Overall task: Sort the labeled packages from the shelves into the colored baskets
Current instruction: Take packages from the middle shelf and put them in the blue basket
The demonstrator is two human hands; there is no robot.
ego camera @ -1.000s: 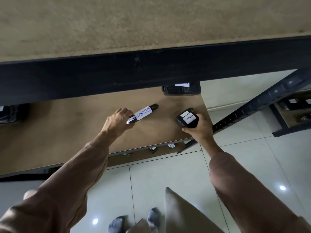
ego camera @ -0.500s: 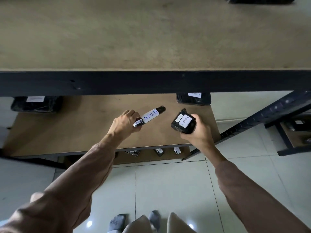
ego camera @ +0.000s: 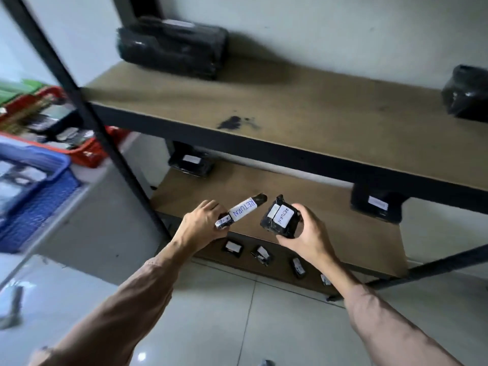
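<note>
slim pkg (ego camera: pixel 241 210), near end in left grip (ego camera: pixel 200 226)

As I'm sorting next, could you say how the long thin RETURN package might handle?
Probably stiff: the long package juts out straight though the left hand grips only one end. Likely light, since that end grip carries it. Its shiny black wrap may be slippery.

Our L hand (ego camera: pixel 200 228) grips a slim black pkg (ego camera: pixel 241 211) w/ a white RETURN label; our R hand (ego camera: pixel 307 240) cups a blocky black pkg (ego camera: pixel 280 217), also marked RETURN. We hold both by the middle shelf (ego camera: pixel 211 186), close but apart. Upper shelf (ego camera: pixel 303 101) carries a big wrapped pkg (ego camera: pixel 171 46). Blue basket (ego camera: pixel 39 188) & red basket (ego camera: pixel 88 155) at left, blurred.
</note>
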